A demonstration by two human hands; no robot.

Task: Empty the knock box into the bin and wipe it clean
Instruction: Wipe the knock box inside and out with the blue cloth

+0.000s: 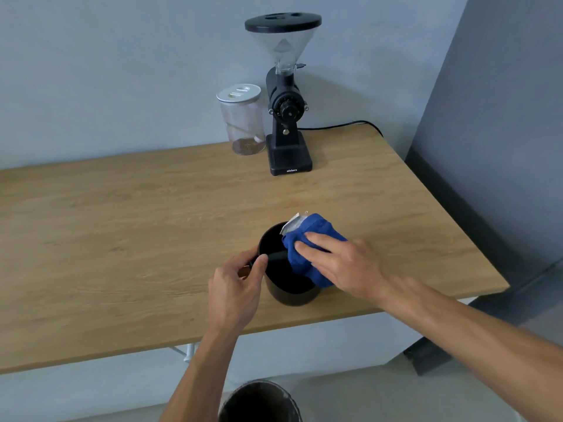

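Wooden table held the box at center; left hand gripped its rim at 9 o'clock, right hand pressed a cloth in, fingers closed on it. Emptying looked done, wiping underway; bin at 6 o'clock.

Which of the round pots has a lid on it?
The clear jar at the back, beside the coffee grinder, has a white lid. The black knock box on the table and the bin on the floor are both open.

Bystanders at the back of my table

I see a black coffee grinder upright on the wooden table, a clear lidded jar just beside its left, and a black cable trailing off right.
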